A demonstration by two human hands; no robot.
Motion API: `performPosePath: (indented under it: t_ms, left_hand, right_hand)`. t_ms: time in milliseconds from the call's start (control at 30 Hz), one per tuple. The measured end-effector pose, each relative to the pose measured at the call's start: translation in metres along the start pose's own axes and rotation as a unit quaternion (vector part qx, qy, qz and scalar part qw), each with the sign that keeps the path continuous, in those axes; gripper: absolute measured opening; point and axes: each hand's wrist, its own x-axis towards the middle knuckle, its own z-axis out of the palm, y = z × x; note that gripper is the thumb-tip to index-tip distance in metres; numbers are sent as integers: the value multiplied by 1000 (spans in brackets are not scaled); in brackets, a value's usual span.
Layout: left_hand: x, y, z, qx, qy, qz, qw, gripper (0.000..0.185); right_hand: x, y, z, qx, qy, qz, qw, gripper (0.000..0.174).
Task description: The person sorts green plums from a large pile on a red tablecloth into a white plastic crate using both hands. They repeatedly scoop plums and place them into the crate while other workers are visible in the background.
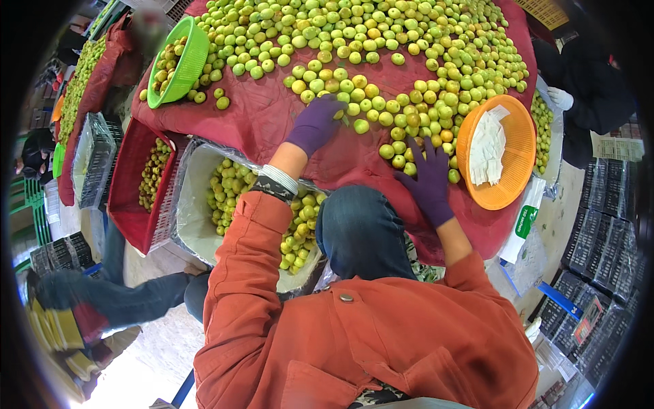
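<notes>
Many small round green fruits, some blotched brown, lie spread over a red cloth (230, 120) on the table before me. My left hand (319, 122), in a purple glove, is among the fruits near the middle; its fingers are partly curled at a green fruit (338, 113), and whether it grips one cannot be told. My right hand (426, 176), also gloved in purple, rests with fingers spread on fruits at the right, just left of an orange plastic basket (529, 148) that holds white paper packets (489, 148).
A green basket (196, 56) of brownish fruits tilts at the table's left. Below stand a red crate (120, 204) and a plastic-lined crate (191, 204) with fruits. Black crates (603, 240) are stacked at right. Other people stand at both sides; one white-gloved hand (561, 98) shows at right.
</notes>
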Motion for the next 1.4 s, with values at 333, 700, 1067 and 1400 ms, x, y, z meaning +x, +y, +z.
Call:
performPosePath:
  t_ms: [333,700,1067,1400]
  left_hand:
    - [-20,10,-41,-238,36,-270,932,34]
    - [-81,57,-85,-679,62,-233,694,59]
    - [-95,62,-80,-565,121,-145,803,49]
    - [-95,45,-57,-644,178,-180,722,27]
  right_hand:
    - [189,-33,91,1,55,-100,993,66]
    - [154,-84,83,54,-23,-238,969,60]
    - [55,-11,27,113,10,-70,991,67]
    - [139,-38,57,125,54,-145,980,74]
